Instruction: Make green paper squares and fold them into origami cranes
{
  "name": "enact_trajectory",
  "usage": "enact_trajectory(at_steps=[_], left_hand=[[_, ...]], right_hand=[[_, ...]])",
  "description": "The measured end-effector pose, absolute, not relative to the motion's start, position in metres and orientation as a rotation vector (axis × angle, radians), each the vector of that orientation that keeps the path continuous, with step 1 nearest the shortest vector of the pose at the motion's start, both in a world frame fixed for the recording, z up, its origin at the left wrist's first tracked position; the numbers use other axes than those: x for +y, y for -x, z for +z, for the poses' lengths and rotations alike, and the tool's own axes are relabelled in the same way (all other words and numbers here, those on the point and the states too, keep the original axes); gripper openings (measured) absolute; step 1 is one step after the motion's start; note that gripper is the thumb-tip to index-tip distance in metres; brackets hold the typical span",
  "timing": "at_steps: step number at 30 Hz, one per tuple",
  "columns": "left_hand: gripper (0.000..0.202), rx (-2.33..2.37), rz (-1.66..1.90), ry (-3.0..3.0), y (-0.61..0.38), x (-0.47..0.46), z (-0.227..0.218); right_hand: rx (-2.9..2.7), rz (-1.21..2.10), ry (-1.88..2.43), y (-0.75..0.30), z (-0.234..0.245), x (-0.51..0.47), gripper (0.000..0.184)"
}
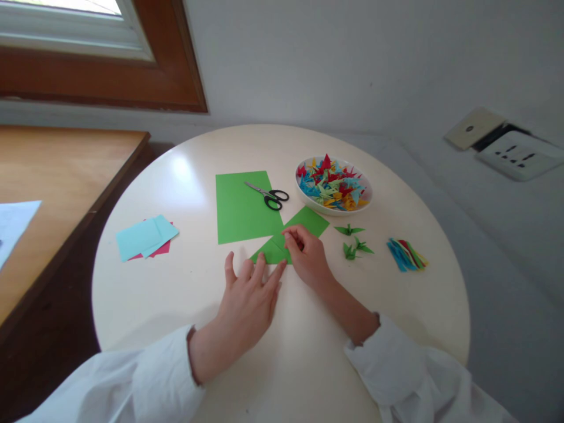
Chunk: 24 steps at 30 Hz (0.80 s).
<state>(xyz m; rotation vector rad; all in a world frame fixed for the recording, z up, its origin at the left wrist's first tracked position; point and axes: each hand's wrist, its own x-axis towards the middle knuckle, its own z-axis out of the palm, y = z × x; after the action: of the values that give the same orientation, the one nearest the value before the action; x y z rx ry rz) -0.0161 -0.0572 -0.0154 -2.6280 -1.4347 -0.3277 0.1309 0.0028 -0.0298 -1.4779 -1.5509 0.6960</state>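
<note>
A green sheet of paper point(312, 221) lies slantwise on the table, its near end folded over into a pointed corner. My left hand point(247, 305) rests at that folded edge, fingers spread and fingertips pressing the paper down. Just right of it, my right hand point(311, 258) is closed in a pinch at the paper, thumb and forefinger together near the fold. The hand covers part of the sheet. Behind both hands is a larger green sheet point(240, 214), and scissors with black handles point(274, 201) lie across its right edge.
A white bowl point(311, 202) of colourful paper cranes stands at the back right. Several small green cranes point(351, 251) and a pile of coloured paper strips point(406, 255) lie to the right. Light blue paper squares point(138, 236) over red ones are at the left of the round table point(194, 194).
</note>
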Motion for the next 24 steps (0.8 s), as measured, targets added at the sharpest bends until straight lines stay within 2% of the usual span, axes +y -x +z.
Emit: enact_trajectory(at_steps=[16,21,24], left_hand=[[0.037,-1.376,-0.334,2.571,0.025,-0.061,-0.018],[0.038,-1.371,-0.313,2.594,0.027,-0.061,-0.020],[0.037,-1.373,-0.305,2.607,0.030,-0.061,-0.020]], right_hand=[[-1.554,0.714,1.461,-0.131,-0.030,0.003,0.018],[-1.703,0.656,1.445,-0.131,-0.029,0.003,0.006],[-1.846,0.600,1.402,-0.134,-0.030,0.003,0.018]])
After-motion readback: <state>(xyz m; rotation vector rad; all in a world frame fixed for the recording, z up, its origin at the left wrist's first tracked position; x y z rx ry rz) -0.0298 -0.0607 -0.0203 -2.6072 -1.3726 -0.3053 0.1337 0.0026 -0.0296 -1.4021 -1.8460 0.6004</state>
